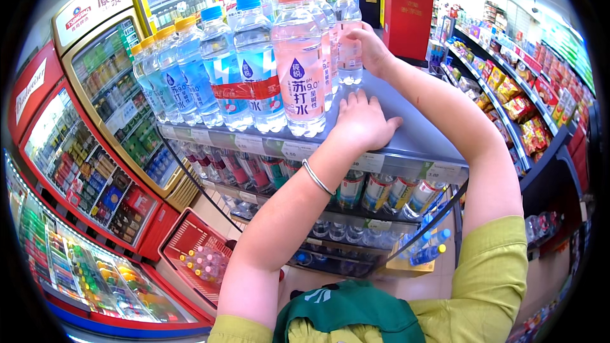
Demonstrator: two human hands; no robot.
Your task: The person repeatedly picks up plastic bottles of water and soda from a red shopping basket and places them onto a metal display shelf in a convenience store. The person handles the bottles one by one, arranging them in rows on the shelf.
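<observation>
My right hand (374,50) is around the side of a clear plastic water bottle (349,52) with a pink label and pink cap, upright on the shelf top. My left hand (364,121) rests palm down on the grey shelf top (414,119), fingers spread, holding nothing. Just left of it stands the front pink-labelled bottle (298,66), with more of that kind in a row behind. Blue-capped bottles (257,66) joined by a red band and yellow-capped bottles (188,71) fill the left of the shelf top.
Price tags line the shelf's front rail (248,143). Lower tiers hold more bottles (376,190). A red basket (178,247) with small bottles stands on the floor at left. Drinks coolers (90,162) line the left; a tall red box (407,9) stands behind; snack racks (505,90) are right.
</observation>
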